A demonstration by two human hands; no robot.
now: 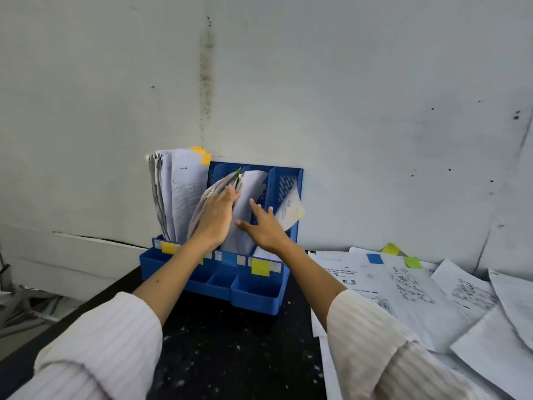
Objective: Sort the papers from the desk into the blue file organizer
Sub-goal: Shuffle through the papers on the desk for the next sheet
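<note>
The blue file organizer point(285, 180) stands against the wall on the black desk point(219, 342). Its leftmost slot holds an upright stack of papers with yellow tabs point(180, 194). My left hand point(217, 216) presses flat against a bent bundle of papers with a green tab point(219, 186) in the second slot. Beside it a white sheet point(248, 203) curves in the third slot. My right hand point(264, 228) hovers with spread fingers in front of that sheet; whether it touches is unclear. A small sheet point(291, 209) leans in the rightmost slot.
Loose printed papers point(403, 287) with blue, green and yellow tabs cover the right side of the desk. Coloured labels mark the organizer's front trays point(253, 290). The desk's left edge drops to clutter on the floor point(26, 310). A white wall stands directly behind.
</note>
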